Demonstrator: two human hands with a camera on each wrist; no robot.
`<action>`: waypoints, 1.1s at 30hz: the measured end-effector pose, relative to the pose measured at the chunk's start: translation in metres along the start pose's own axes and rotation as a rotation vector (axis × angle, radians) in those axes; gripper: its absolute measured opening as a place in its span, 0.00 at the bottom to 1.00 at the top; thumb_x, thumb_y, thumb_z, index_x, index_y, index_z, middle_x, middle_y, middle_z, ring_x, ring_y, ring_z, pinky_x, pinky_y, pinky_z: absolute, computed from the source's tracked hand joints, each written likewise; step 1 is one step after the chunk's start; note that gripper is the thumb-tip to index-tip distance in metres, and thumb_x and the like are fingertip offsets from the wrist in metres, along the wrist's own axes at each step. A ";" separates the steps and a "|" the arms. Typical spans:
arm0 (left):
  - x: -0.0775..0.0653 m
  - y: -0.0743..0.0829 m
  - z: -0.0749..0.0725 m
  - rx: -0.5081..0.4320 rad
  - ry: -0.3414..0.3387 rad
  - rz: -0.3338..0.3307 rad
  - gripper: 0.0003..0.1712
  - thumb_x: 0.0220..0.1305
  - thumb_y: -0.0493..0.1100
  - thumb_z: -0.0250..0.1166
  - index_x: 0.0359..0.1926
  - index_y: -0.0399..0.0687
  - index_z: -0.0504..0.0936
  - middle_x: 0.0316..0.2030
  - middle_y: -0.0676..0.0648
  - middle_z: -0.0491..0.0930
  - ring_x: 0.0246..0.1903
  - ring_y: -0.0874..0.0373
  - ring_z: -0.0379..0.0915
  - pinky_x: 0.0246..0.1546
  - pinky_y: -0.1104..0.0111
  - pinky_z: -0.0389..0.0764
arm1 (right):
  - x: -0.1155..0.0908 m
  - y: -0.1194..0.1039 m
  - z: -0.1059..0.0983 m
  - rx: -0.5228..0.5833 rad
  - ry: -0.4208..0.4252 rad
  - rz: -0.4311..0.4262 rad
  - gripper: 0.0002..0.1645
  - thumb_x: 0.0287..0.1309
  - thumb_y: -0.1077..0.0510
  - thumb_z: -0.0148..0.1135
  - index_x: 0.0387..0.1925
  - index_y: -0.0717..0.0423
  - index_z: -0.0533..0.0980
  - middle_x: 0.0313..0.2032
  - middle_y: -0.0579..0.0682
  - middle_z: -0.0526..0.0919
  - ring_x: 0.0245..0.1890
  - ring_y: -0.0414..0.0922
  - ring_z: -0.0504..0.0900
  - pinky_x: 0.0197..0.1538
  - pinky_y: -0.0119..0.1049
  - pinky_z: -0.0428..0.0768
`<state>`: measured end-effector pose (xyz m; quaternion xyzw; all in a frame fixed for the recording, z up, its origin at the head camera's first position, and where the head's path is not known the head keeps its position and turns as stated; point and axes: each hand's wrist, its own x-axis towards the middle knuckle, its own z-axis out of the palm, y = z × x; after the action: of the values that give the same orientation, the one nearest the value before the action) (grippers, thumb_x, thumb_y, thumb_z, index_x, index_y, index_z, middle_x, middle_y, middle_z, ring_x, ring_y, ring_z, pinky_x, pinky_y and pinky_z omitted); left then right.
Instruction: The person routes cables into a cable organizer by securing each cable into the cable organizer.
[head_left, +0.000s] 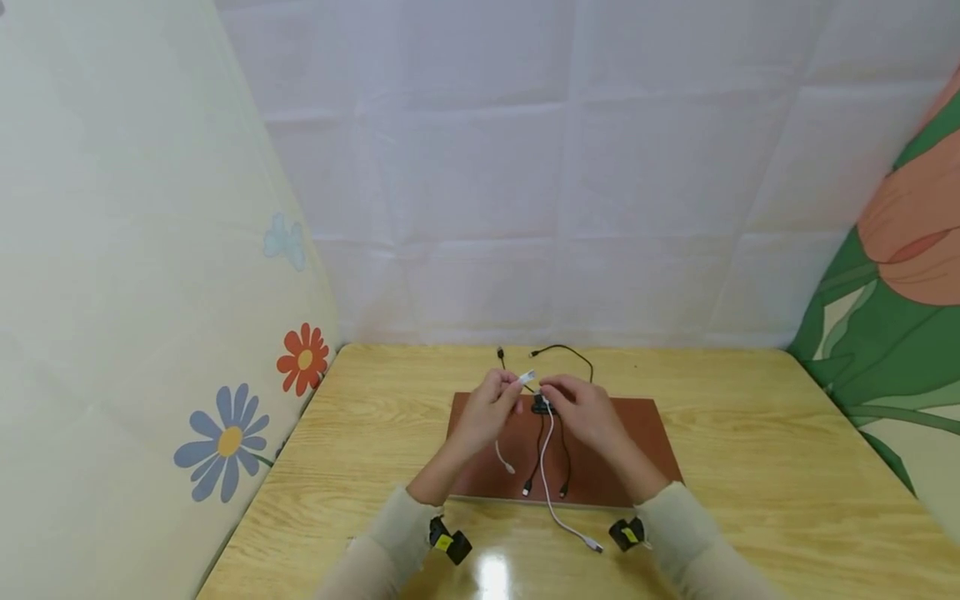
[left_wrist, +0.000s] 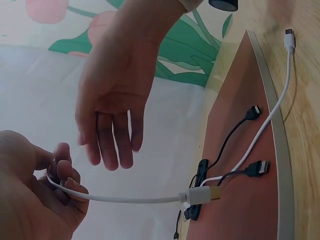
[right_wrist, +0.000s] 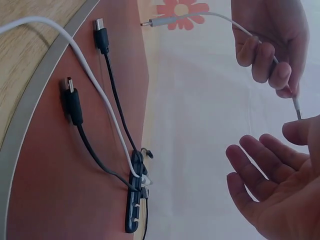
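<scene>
My left hand pinches a short white USB cable close to one plug, and the cable's other end dangles below. My right hand faces it, fingers loosely spread and palm bare. The right thumb is near the held plug's tip in the right wrist view; I cannot tell whether they touch. Beneath the hands lies a black cable holder with slots, on a brown board. Two black cables and a longer white cable run from it toward the front.
The board lies on a wood-grain table. Black cable ends extend past the board's back edge. The longer white cable's plug rests on the table in front. A white cloth hangs behind, with flowered cloth at the left.
</scene>
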<state>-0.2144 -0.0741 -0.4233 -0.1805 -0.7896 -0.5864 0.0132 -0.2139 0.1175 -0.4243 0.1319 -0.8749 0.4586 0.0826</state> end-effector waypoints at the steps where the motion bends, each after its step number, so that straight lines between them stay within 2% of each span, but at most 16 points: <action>1: 0.000 0.000 0.001 -0.005 -0.006 0.004 0.13 0.80 0.47 0.53 0.48 0.40 0.72 0.26 0.50 0.77 0.24 0.51 0.69 0.24 0.73 0.68 | 0.000 0.000 0.000 0.006 0.003 0.000 0.17 0.73 0.49 0.59 0.54 0.52 0.83 0.50 0.52 0.87 0.51 0.51 0.84 0.51 0.51 0.81; 6: 0.002 0.001 0.008 -0.033 0.001 0.004 0.13 0.79 0.47 0.54 0.47 0.39 0.73 0.26 0.51 0.77 0.25 0.49 0.69 0.24 0.74 0.67 | 0.001 0.000 0.001 0.043 0.008 0.005 0.17 0.73 0.48 0.59 0.53 0.52 0.83 0.49 0.51 0.88 0.49 0.49 0.84 0.48 0.48 0.81; 7: 0.003 0.001 0.010 -0.040 0.005 -0.002 0.14 0.79 0.47 0.54 0.47 0.39 0.73 0.26 0.51 0.77 0.24 0.53 0.68 0.24 0.74 0.67 | 0.001 0.000 0.001 0.059 0.004 0.009 0.17 0.73 0.47 0.59 0.52 0.52 0.83 0.49 0.51 0.88 0.49 0.49 0.84 0.49 0.48 0.82; 11: 0.004 0.003 0.015 -0.052 0.018 -0.019 0.13 0.79 0.48 0.54 0.47 0.41 0.73 0.26 0.49 0.78 0.23 0.54 0.67 0.23 0.74 0.67 | 0.003 0.000 -0.002 0.156 -0.021 0.048 0.20 0.72 0.45 0.59 0.53 0.52 0.84 0.51 0.52 0.87 0.53 0.50 0.84 0.54 0.51 0.81; 17: 0.008 0.001 0.021 -0.030 0.002 -0.012 0.13 0.79 0.48 0.54 0.47 0.42 0.73 0.29 0.37 0.80 0.22 0.57 0.66 0.23 0.74 0.66 | 0.006 -0.001 -0.005 0.312 -0.044 0.075 0.21 0.69 0.43 0.63 0.50 0.55 0.84 0.49 0.52 0.87 0.51 0.48 0.84 0.54 0.43 0.82; 20: 0.008 0.000 0.022 -0.011 -0.007 -0.006 0.12 0.79 0.47 0.53 0.46 0.42 0.72 0.28 0.42 0.80 0.22 0.60 0.66 0.23 0.74 0.66 | 0.006 -0.002 -0.006 0.348 -0.039 0.083 0.20 0.68 0.45 0.65 0.48 0.57 0.84 0.47 0.52 0.87 0.48 0.46 0.84 0.51 0.38 0.81; 24: 0.008 0.000 0.024 -0.032 -0.023 -0.001 0.11 0.79 0.46 0.53 0.46 0.41 0.72 0.26 0.47 0.79 0.21 0.61 0.67 0.22 0.74 0.67 | 0.006 -0.003 -0.008 0.388 -0.038 0.120 0.19 0.68 0.47 0.66 0.47 0.59 0.84 0.45 0.52 0.87 0.46 0.44 0.84 0.50 0.38 0.81; 29: 0.004 0.000 0.027 -0.076 -0.071 -0.044 0.13 0.80 0.46 0.51 0.47 0.39 0.72 0.28 0.41 0.80 0.20 0.53 0.74 0.21 0.72 0.75 | 0.010 -0.004 -0.013 0.439 -0.051 0.137 0.19 0.70 0.51 0.64 0.47 0.65 0.81 0.41 0.52 0.87 0.43 0.41 0.85 0.50 0.40 0.83; 33: -0.001 0.000 0.030 -0.097 -0.106 -0.089 0.12 0.80 0.45 0.51 0.49 0.39 0.72 0.34 0.31 0.81 0.25 0.42 0.83 0.27 0.59 0.85 | 0.014 -0.002 -0.020 0.506 -0.071 0.150 0.15 0.71 0.57 0.62 0.44 0.69 0.77 0.37 0.51 0.87 0.37 0.38 0.85 0.44 0.39 0.86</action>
<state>-0.2078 -0.0467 -0.4327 -0.1767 -0.7671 -0.6135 -0.0635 -0.2266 0.1306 -0.4079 0.0992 -0.7422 0.6625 -0.0181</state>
